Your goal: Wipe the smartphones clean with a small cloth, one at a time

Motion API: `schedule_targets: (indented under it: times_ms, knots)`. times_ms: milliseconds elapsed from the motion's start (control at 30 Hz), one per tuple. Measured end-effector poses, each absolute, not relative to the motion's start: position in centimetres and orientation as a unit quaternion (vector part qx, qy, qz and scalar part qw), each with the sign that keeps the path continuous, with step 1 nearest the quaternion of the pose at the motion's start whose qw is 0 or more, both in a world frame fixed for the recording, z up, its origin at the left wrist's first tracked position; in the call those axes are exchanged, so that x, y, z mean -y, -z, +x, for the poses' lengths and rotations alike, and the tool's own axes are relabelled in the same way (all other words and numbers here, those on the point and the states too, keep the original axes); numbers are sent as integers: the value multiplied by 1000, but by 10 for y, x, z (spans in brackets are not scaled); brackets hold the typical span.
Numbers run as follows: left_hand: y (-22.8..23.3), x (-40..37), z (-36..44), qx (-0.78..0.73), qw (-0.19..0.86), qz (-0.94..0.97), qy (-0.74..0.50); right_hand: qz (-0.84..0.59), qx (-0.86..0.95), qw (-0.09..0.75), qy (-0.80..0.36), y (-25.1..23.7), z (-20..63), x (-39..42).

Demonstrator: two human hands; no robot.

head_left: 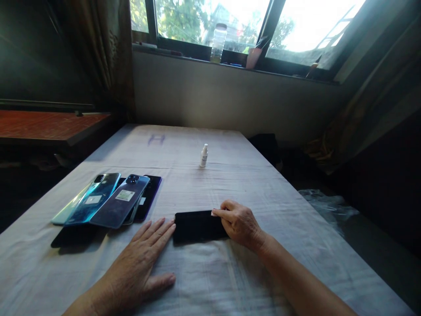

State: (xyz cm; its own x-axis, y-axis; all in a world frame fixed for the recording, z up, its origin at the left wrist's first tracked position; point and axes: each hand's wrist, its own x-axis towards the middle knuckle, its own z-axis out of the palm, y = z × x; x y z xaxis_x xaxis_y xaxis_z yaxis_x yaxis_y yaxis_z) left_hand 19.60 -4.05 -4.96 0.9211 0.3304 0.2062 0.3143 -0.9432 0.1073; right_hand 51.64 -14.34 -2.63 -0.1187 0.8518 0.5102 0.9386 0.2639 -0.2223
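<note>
- Head view: a cloth-covered table (210,281) fills the foreground, its pale covering slightly creased.
- Beyond its far edge, a window (210,22) with dark frames lets in bright daylight, and a clear jar (218,41) stands on its sill.
- On the table's left side, several phones lie in an overlapping pile (120,202), some showing glossy blue or grey backs.
- Left hand (144,254): palm down, thumb held away from the fingers, fingertips at the near phone's left end.
- Right hand (241,224): curled over that phone's right end, thumb and fingers pinching a small white piece.
- Black phone (195,227): flat on the cloth between both hands, dark face up.
- White bottle (204,156): upright, well beyond the phone.
- White piece (214,213): at the right fingertips, mostly hidden.
</note>
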Motion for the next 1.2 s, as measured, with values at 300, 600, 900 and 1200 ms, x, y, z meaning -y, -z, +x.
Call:
schedule_targets:
  times_ms: [300,600,900,1200]
  knots:
    - [47,41,194,-171,53,978,-111,-566,767,300,38,21,514,161]
    - [41,41,197,-161,52,977,-130,-613,732,285,84,26,507,142]
    - [38,42,198,-159,17,980,-121,-579,763,287,13,15,512,159]
    - [45,42,195,-167,40,978,-120,-610,733,294,64,25,507,146]
